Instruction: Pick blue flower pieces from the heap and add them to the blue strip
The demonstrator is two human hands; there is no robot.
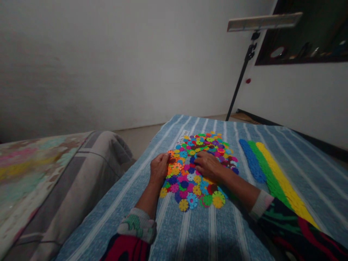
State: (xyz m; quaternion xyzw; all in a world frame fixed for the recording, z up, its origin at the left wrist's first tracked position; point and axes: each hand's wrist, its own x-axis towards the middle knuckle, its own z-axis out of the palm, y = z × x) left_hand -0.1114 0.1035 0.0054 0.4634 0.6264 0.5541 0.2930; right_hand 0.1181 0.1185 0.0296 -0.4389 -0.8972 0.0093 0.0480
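broadly, a blue, white-striped cloth [89,232] bears a heap of multicoloured, flower-shaped plastic discs [190,177], left of blue, green and yellow strips [268,171]; left hand [158,168] narrow at the heap's edge, right hand [209,166] curled on top, grips unclear.

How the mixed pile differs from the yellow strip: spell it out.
The pile has many colours; the yellow strip is plain yellow. The pile spreads broad and irregular; the yellow strip runs long and narrow. The left hand and right hand are at the pile, neither at the yellow strip. Pile and strip share the striped cloth.
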